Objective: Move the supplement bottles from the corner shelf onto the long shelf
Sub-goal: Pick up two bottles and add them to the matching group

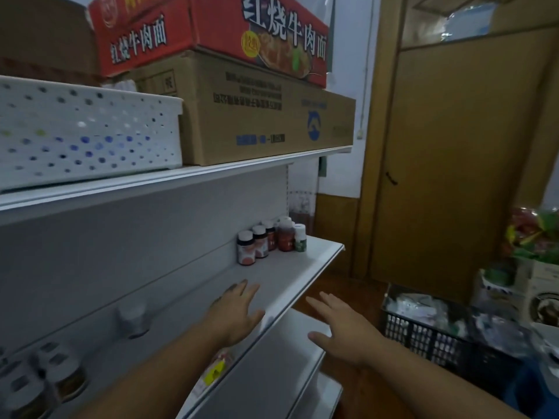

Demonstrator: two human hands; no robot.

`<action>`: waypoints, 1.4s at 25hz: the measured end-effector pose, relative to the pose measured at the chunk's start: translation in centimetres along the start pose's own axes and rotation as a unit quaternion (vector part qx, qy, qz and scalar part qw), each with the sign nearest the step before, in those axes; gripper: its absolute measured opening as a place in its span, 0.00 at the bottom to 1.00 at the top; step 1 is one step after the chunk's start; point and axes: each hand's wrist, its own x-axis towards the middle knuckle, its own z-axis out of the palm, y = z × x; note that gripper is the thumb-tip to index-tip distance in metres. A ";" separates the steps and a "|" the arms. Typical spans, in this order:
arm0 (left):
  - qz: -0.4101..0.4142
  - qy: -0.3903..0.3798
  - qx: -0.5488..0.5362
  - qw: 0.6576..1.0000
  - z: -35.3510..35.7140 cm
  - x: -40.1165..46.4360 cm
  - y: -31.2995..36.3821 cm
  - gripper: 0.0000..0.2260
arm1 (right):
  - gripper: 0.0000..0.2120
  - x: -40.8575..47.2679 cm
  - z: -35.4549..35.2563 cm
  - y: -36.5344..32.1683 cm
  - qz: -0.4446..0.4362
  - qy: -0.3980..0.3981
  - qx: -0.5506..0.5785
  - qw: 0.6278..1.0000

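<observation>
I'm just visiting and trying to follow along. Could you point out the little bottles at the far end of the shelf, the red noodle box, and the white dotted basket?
Supplement bottles (272, 241): head view, middle of the cluster.
Red noodle box (208, 31): head view, front face.
White basket (87, 131): head view, perforated side wall.

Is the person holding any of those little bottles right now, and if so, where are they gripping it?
Nothing is held. Both the left hand and right hand are open and empty, short of the bottles.
</observation>
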 end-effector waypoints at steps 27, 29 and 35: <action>-0.267 0.132 -0.093 0.950 3.0 34.1 -9.0 0.24 | 0.28 49.1 1.7 9.6 -0.256 -0.059 -0.019 0.965; -0.285 0.170 -0.126 0.935 3.5 34.1 -8.7 0.22 | 0.27 49.8 2.3 9.4 -0.258 -0.035 -0.053 0.964; -0.350 0.262 -0.302 0.847 2.9 30.1 -7.3 0.20 | 0.23 50.0 3.3 9.2 -0.290 -0.077 0.106 0.948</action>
